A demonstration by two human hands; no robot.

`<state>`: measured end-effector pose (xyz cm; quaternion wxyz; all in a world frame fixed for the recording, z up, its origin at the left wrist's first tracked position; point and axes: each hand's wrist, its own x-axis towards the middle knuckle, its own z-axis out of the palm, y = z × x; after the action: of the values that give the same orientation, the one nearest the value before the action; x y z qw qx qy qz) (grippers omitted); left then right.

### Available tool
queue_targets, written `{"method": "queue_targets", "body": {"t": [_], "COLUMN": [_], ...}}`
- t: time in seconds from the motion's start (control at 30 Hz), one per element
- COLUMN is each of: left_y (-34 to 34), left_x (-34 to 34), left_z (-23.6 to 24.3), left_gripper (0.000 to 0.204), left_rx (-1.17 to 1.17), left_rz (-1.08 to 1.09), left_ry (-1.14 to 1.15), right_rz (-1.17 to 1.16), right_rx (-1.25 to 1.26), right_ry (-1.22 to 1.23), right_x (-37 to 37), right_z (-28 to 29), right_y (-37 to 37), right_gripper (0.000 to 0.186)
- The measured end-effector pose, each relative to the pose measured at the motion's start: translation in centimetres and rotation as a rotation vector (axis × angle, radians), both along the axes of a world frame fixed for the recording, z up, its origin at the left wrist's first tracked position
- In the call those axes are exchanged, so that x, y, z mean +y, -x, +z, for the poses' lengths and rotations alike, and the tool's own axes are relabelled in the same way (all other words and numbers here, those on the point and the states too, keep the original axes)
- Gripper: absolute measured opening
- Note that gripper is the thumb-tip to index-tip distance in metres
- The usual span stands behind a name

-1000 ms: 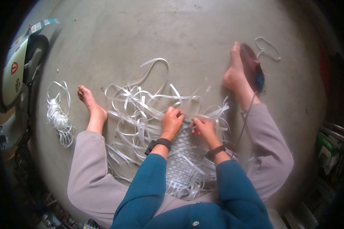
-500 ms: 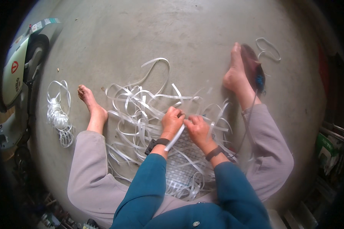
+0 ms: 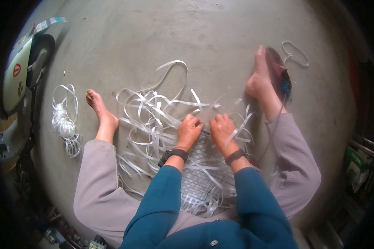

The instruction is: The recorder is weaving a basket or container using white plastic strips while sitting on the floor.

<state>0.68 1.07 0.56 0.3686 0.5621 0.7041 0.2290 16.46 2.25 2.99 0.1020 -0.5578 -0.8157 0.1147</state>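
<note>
A mat woven from flat white plastic straps (image 3: 203, 166) lies on the floor between my legs, its loose strap ends (image 3: 153, 110) fanning out mostly far and left. My left hand (image 3: 190, 130) is closed at the mat's far edge, with a strap pinched at its fingertips. Close beside it, my right hand (image 3: 222, 129) is also closed on a strap at that edge; its fingertips partly hide the hold. A small dark piece (image 3: 205, 132) shows between the hands; its kind is unclear.
A bundle of white strap (image 3: 65, 124) lies left of my left foot. Beyond my right foot are a dark slipper (image 3: 280, 76) and a loose strap loop (image 3: 296, 54). A scooter (image 3: 23, 79) stands at the far left. Green packaging (image 3: 353, 164) sits at the right edge.
The strap that lay across my left wrist is gone from there. My right hand has moved slightly right and away from me, opening a small gap between the hands.
</note>
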Motion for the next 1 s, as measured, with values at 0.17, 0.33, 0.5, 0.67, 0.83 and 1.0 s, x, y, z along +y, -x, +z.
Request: {"method": "queue_targets", "body": {"t": [0.17,0.33,0.5,0.67,0.83,1.0], "left_y": [0.2,0.1,0.3,0.4,0.8,0.9], "left_x": [0.0,0.1,0.0,0.0,0.0,0.0], "left_z": [0.1,0.0,0.0,-0.1,-0.2,0.0], "left_gripper": [0.017,0.017,0.016,0.014,0.015,0.015], "left_rx": [-0.011,0.003,-0.002,0.020,0.012,0.014], "left_rz": [-0.003,-0.011,-0.011,-0.033,-0.074,-0.096], "left_ry": [0.014,0.040,0.051,0.052,0.032,0.027], "right_rz": [0.071,-0.013,-0.162,-0.310,-0.312,-0.323], "right_rx": [0.013,0.005,0.066,0.163,0.191,0.159], "right_ry": [-0.087,-0.022,0.125,0.369,0.463,0.493], "right_x": [-0.3,-1.1,-1.5,-1.1,-0.8,-1.0], "right_z": [0.6,-0.3,-0.8,-0.6,-0.8,-1.3], "right_y": [0.6,0.5,0.6,0.4,-0.3,-0.3], "right_gripper": [0.004,0.002,0.005,0.013,0.015,0.015]}}
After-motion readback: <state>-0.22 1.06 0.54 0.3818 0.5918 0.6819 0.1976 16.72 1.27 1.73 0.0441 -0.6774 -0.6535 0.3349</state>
